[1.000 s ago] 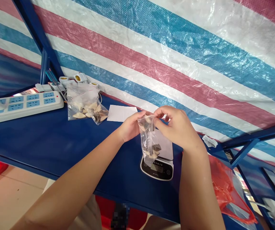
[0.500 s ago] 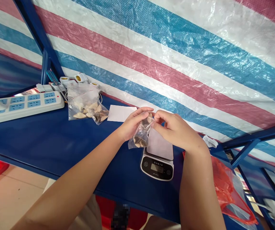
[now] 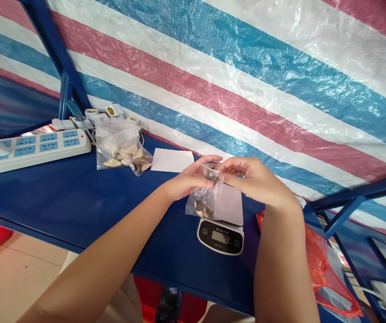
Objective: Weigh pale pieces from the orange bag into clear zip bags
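My left hand [image 3: 188, 179] and my right hand [image 3: 256, 181] both pinch the top of a small clear plastic bag [image 3: 203, 201] with a few brown and beige pieces in it. The bag hangs just above the left edge of a small digital scale [image 3: 222, 224] that stands on the blue table [image 3: 61, 197]. Fingers of both hands are closed together on the bag's mouth. The bag's lower end tilts to the left.
A larger clear bag of similar pieces [image 3: 120, 150] lies at the back left beside a white power strip [image 3: 33, 148] and white plugs [image 3: 108, 111]. A white paper slip [image 3: 172, 160] lies behind my hands. A red plastic bag [image 3: 327, 269] hangs at the right. A striped tarp [image 3: 246, 80] backs the table.
The small bag hung straight down over the scale a second ago, then swung up and left; now it sits lower again. Both hands have moved slightly down and stayed on its mouth.
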`<act>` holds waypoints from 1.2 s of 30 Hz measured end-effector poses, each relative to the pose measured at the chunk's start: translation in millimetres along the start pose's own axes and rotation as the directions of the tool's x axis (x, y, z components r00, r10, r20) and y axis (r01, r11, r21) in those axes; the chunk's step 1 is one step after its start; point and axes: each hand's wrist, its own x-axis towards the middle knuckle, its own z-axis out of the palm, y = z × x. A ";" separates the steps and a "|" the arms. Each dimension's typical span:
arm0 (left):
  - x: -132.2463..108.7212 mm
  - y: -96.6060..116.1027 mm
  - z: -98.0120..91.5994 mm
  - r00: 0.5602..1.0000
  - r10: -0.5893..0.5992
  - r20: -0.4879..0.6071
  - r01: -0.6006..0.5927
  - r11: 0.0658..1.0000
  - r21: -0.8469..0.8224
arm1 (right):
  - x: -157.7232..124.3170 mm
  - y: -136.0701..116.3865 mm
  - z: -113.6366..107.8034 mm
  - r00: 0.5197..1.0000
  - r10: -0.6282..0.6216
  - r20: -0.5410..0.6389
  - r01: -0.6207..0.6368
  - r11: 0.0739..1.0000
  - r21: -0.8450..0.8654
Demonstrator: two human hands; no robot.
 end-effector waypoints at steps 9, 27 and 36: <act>2.5 -3.4 2.8 0.997 0.072 -0.015 -0.070 0.992 0.106 | 7.8 4.1 6.3 0.982 0.087 -0.167 -0.059 0.984 0.168; 7.8 -14.0 0.2 0.984 0.086 -0.153 -0.070 0.992 0.103 | 14.2 5.0 17.2 0.961 -0.115 -0.253 0.138 0.988 0.073; 2.0 -6.3 8.5 0.998 -0.052 -0.033 0.053 0.998 0.016 | 16.8 7.3 22.9 0.935 -0.081 -0.345 0.075 0.997 -0.030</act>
